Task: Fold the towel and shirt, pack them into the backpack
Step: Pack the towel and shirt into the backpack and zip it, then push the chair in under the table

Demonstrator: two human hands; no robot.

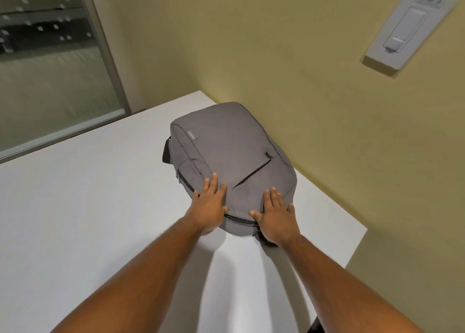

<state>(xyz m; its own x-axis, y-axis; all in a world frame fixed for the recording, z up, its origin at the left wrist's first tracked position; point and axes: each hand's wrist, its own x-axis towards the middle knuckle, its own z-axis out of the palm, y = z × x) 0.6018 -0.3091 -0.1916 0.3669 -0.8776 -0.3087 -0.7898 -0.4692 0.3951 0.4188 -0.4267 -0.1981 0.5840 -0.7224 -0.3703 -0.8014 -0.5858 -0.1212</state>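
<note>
The person is pressing the left hand [210, 208] and right hand [275, 219], fingers flat, on the zipped grey backpack [231, 161] lying on the bench [88, 219], likely finishing; releasing seems next.

The backpack [231, 156] hides its contents; its dark strap [166, 151] shows only partly.
</note>
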